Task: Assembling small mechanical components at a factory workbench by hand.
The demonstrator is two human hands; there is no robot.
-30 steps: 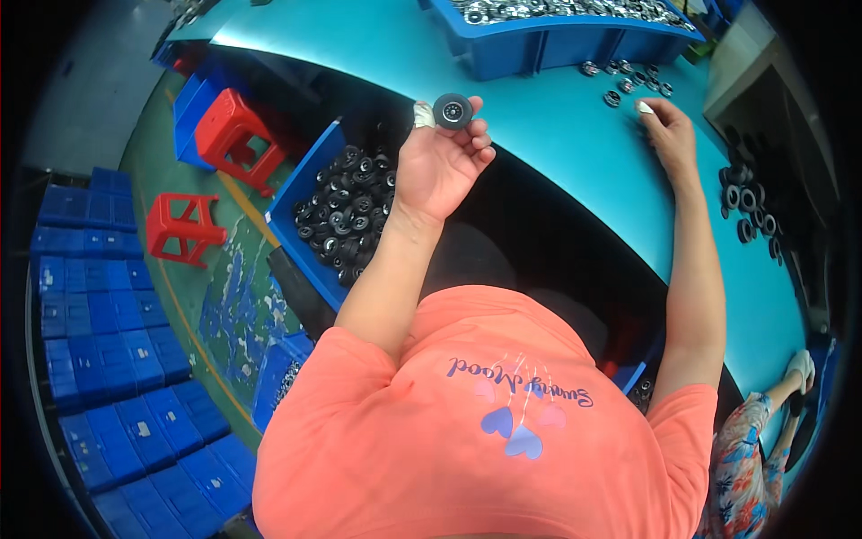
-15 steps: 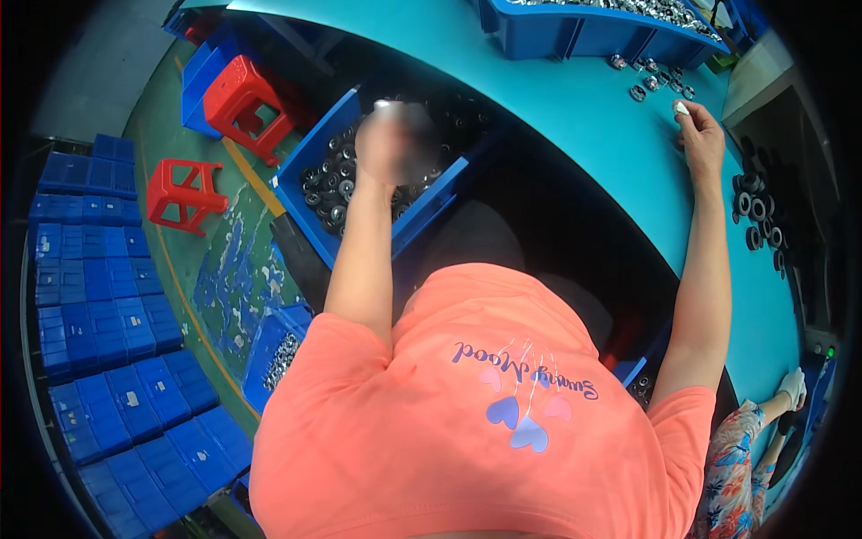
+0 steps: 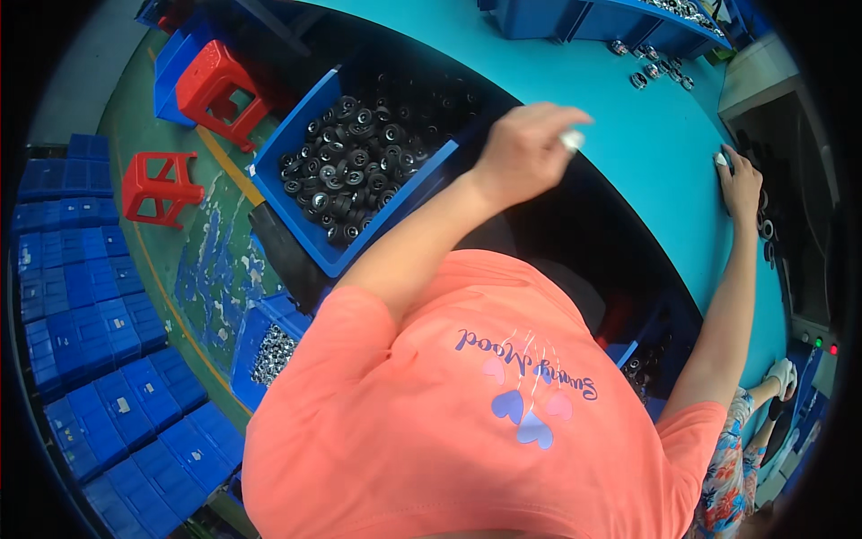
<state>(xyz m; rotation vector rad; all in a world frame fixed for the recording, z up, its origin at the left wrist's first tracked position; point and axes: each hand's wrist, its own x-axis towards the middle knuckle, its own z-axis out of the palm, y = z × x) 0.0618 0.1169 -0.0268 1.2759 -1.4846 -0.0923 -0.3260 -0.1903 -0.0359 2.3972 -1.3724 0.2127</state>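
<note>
My left hand (image 3: 528,154) is in the air over the table's near edge, right of the bin of black wheels. Its index finger stretches to the right, apart from the thumb, which wears a white cover; nothing shows between them. Out on the right side of the table, my right hand (image 3: 742,186) is low over the black rings (image 3: 766,229), covering part of the pile. Its fingers are spread, one tip is white, and no held thing is visible. Black wheels with shiny centres (image 3: 346,171) fill the blue bin (image 3: 334,260) at my left.
Several shiny metal rings (image 3: 651,70) lie on the teal table (image 3: 651,171) before a large blue bin (image 3: 548,22). Red stools (image 3: 162,189) and stacked blue crates (image 3: 99,332) stand at left. A co-worker's patterned clothing (image 3: 727,458) shows at lower right.
My left hand has come out of the wheel bin and moved right to the table edge. My right hand has moved from beside the metal rings down and right to the black rings.
</note>
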